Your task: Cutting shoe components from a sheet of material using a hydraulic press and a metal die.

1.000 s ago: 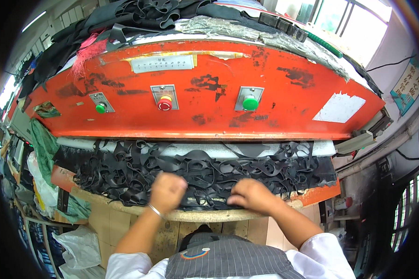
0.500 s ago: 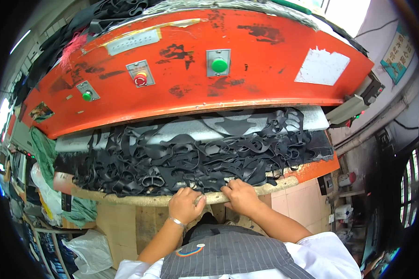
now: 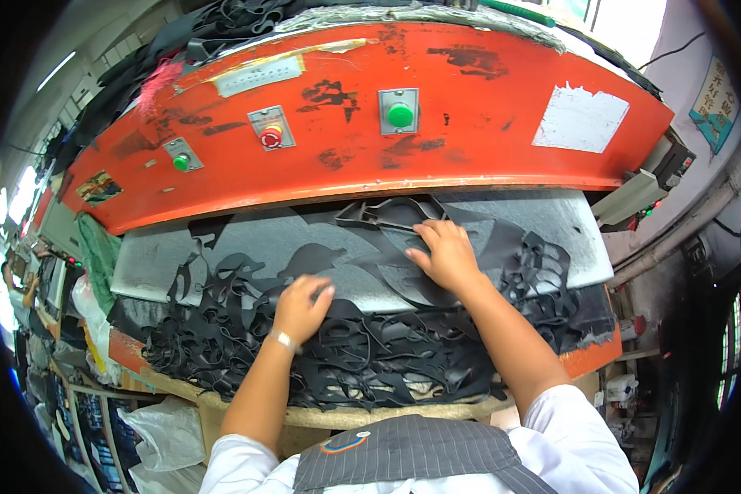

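Note:
My right hand [image 3: 448, 255] reaches over the pale cutting bed [image 3: 552, 218], its fingertips at the near right edge of a dark metal cutting die [image 3: 379, 216]. Its thumb stands apart from the fingers. The die lies near the machine's red front, on black sheet material [image 3: 486, 243]. To the left, my left hand [image 3: 302, 309], slightly blurred, hovers by the tangled black offcuts [image 3: 362, 350]. Its thumb and fingers are apart, and nothing shows between them. A flat curved black piece [image 3: 311, 259] lies on the bed beyond it.
The red press front [image 3: 486, 156] spans the far side, with a large green button [image 3: 400, 115], a red button [image 3: 271, 137] and a small green one [image 3: 181, 161]. Grey control boxes [image 3: 634, 198] stand at the right. A pale padded edge [image 3: 337, 417] runs along the near side.
Both hands have left the padded near edge and moved forward over the bed, the right one up to the cutting die. The offcuts now lie nearer me, baring more of the bed.

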`<state>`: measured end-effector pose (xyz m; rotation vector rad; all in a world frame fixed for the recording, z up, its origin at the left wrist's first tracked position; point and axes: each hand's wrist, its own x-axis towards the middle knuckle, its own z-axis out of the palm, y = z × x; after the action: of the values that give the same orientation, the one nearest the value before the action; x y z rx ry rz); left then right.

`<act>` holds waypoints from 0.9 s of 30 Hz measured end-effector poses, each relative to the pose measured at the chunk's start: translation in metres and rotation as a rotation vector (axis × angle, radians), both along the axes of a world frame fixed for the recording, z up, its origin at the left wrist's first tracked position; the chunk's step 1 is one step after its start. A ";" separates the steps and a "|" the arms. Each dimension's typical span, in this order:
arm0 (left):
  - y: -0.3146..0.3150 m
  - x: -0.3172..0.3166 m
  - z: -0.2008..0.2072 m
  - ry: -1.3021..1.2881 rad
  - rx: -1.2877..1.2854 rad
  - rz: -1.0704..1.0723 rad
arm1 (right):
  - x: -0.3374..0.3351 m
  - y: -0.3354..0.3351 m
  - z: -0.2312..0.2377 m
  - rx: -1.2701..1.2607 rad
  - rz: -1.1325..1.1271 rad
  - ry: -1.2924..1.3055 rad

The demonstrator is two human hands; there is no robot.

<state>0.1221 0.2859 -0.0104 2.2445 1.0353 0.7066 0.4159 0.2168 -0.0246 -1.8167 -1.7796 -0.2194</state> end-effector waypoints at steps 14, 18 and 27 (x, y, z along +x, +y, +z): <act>0.072 0.071 -0.052 0.542 0.124 0.188 | 0.024 0.073 -0.012 0.236 0.043 0.388; 0.073 0.073 -0.063 0.557 0.118 0.170 | 0.080 0.004 0.036 0.262 -0.031 0.430; 0.105 -0.009 -0.058 -0.135 -0.090 0.014 | 0.011 -0.190 0.046 -0.196 0.257 -0.073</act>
<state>0.1134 0.3911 -0.0687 2.0845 0.9978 0.7901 0.4272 0.0263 0.0216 -1.7046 -2.1273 -0.0106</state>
